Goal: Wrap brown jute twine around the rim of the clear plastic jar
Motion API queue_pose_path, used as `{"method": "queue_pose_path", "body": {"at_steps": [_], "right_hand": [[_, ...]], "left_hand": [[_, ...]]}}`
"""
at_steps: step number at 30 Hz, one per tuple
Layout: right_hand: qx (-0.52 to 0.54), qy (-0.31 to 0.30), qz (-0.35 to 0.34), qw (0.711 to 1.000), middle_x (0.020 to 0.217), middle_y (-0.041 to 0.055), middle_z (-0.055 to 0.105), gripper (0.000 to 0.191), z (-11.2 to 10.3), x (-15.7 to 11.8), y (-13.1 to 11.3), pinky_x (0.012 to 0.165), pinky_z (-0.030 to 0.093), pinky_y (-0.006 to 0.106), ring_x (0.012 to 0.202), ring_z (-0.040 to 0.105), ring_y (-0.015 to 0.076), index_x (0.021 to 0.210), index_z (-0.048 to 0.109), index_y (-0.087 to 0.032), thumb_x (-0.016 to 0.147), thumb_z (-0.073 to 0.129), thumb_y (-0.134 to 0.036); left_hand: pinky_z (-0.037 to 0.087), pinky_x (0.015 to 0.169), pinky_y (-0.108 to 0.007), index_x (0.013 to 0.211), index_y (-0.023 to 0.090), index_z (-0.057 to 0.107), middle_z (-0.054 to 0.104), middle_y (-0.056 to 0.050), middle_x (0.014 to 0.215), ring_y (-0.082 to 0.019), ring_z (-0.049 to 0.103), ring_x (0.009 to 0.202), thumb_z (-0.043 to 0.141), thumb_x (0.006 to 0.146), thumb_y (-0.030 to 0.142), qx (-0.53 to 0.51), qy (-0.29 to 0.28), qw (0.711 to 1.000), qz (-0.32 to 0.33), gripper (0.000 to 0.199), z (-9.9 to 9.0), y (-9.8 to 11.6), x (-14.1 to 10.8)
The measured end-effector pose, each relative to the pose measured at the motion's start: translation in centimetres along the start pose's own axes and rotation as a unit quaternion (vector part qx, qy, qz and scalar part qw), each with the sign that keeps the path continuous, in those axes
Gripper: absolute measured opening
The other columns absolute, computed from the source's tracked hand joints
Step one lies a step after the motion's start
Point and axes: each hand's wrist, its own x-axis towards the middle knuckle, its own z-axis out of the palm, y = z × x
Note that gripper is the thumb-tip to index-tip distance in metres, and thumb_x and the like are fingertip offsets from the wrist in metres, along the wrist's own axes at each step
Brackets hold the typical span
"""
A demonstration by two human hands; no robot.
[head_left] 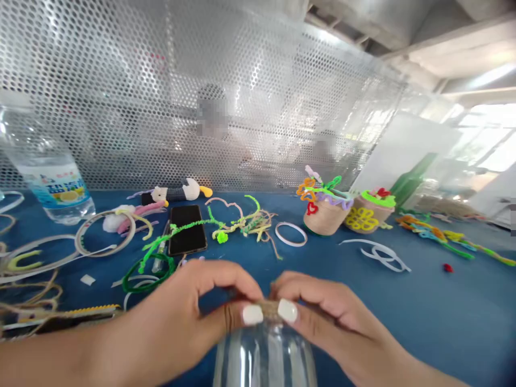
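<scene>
A clear glass jar (266, 357) stands at the bottom centre, its lower part cut off by the frame. Brown twine (271, 310) lies around its top edge. My left hand (209, 317) pinches the twine at the left of the rim, thumb in front and fingers behind. From the right, my right hand (322, 317) grips the same twine, its thumb close to the other thumb. The fingertips behind the rim are partly hidden.
Behind my hands lie a black phone (187, 230), green pipe cleaners (221, 236) and a white ring (291, 234). Two decorated pots (324, 215) stand at the back right. A water bottle (52, 172), hoops (105, 234) and loose twine (32, 295) are at left.
</scene>
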Motion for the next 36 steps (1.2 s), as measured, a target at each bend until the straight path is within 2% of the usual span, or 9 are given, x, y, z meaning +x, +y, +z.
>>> {"method": "queue_pose_path", "body": {"at_steps": [4,7,12,16,19,23,26,30,36], "right_hand": [[-0.14,0.001,-0.158,0.977,0.091,0.0025,0.064,0.018,-1.9,-0.1,-2.1,0.097,0.041,0.032,0.09,0.058,0.0137,0.09,0.061,-0.02,0.095,0.045,-0.024],[-0.168,-0.007,-0.178,0.969,0.096,0.0048,0.064,0.013,-2.6,-0.2,-2.3,0.093,0.044,0.033,0.093,0.058,0.0158,0.093,0.059,-0.019,0.094,0.047,-0.025],[-0.173,0.034,-0.173,0.969,0.076,-0.0014,0.058,0.019,-2.2,-0.2,-1.2,0.106,0.033,0.043,0.074,0.056,0.0125,0.078,0.053,-0.019,0.092,0.051,-0.032],[-0.121,0.001,-0.157,0.98,0.086,0.001,0.062,0.02,-2.0,-0.7,-1.2,0.111,0.025,0.044,0.11,0.057,0.0185,0.081,0.054,-0.02,0.094,0.049,-0.034],[-0.113,-0.027,-0.161,0.98,0.093,0.0041,0.062,0.02,-1.9,-1.1,-2.0,0.107,0.033,0.041,0.123,0.05,0.0198,0.082,0.054,-0.019,0.095,0.047,-0.033],[-0.163,-0.046,-0.177,0.969,0.102,0.008,0.061,0.023,-1.0,-1.5,-3.7,0.093,0.046,0.037,0.108,0.056,0.02,0.087,0.055,-0.017,0.092,0.051,-0.039],[-0.287,0.006,-0.145,0.947,0.097,0.0046,0.063,0.028,0.4,-1.4,-5.0,0.105,0.035,0.049,0.095,0.06,0.0202,0.1,0.055,-0.018,0.082,0.065,-0.037],[-0.357,0.005,-0.14,0.923,0.078,-0.0025,0.062,0.009,1.4,-0.7,-6.0,0.113,0.019,0.055,0.078,0.062,0.0156,0.086,0.056,-0.018,0.084,0.063,-0.023],[-0.271,0.031,-0.117,0.955,0.084,0.002,0.064,0.018,0.7,0.1,-5.2,0.082,0.049,0.036,0.079,0.06,0.0163,0.097,0.06,-0.015,0.081,0.064,-0.022]], "left_hand": [[0.045,0.068,-0.02,0.078,0.02,0.067,0.068,0.005,0.074,-0.009,0.061,0.068,0.056,0.083,0.008,0.127,0.02,0.984,0.121,0.017,-0.9,2.4,1.3],[0.045,0.073,-0.024,0.079,0.02,0.067,0.068,0.004,0.073,-0.01,0.061,0.07,0.056,0.084,0.006,0.183,0.031,0.972,0.147,0.018,-0.4,3.1,1.4],[0.05,0.081,-0.028,0.113,0.021,0.06,0.061,-0.004,0.113,-0.017,0.061,0.096,0.069,0.08,0.019,0.174,0.126,0.969,0.119,0.034,0.1,2.3,0.9],[0.051,0.064,-0.026,0.11,0.019,0.055,0.057,-0.004,0.106,-0.014,0.061,0.077,0.076,0.073,0.031,0.182,0.105,0.977,0.035,0.044,-0.9,2.4,0.2],[0.041,0.049,-0.02,0.103,0.019,0.052,0.055,0.005,0.078,-0.007,0.05,0.05,0.067,0.081,0.027,0.202,0.038,0.979,-0.012,0.028,-1.1,3.3,-0.8],[0.039,0.051,-0.019,0.106,0.02,0.05,0.054,0.006,0.071,-0.01,0.054,0.056,0.056,0.084,0.015,0.233,0.018,0.972,0.022,0.023,-0.6,4.2,-2.2],[0.045,0.055,-0.02,0.102,0.018,0.051,0.057,0.002,0.08,-0.01,0.058,0.061,0.049,0.086,0.009,0.214,0.024,0.974,0.071,0.018,-0.4,4.2,-2.7],[0.05,0.053,-0.019,0.094,0.017,0.05,0.061,-0.002,0.091,-0.009,0.062,0.061,0.043,0.082,0.002,0.171,-0.018,0.982,0.079,0.021,-1.2,4.3,-2.7],[0.051,0.065,-0.029,0.1,0.016,0.054,0.068,-0.004,0.087,-0.019,0.067,0.078,0.046,0.084,0.006,0.338,0.039,0.932,0.128,0.02,-2.1,3.9,-2.5]]}}
